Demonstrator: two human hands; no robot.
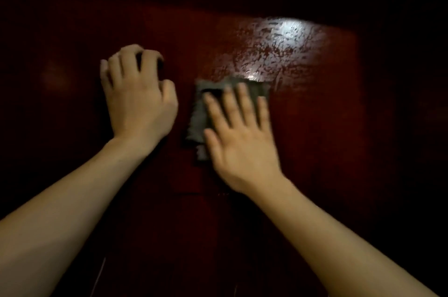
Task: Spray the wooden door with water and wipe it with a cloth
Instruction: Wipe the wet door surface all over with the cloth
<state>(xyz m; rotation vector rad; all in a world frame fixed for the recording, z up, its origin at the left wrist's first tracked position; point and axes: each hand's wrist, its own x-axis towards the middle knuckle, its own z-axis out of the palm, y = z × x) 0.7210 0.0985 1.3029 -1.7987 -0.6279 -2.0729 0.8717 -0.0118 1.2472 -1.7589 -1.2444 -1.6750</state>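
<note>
The dark red-brown wooden door (315, 127) fills the view. A wet, streaked patch (274, 49) glistens on it at the upper right. My right hand (238, 136) presses a grey cloth (198, 117) flat against the door with straight, spread fingers, just below the wet patch. The cloth shows above and to the left of the hand. To the left of the cloth, my left hand (138, 95) is against the door with its fingers curled. I see nothing held in it.
The door's edges and the surroundings are in deep shadow. A faint panel line (189, 193) runs across the door below the hands.
</note>
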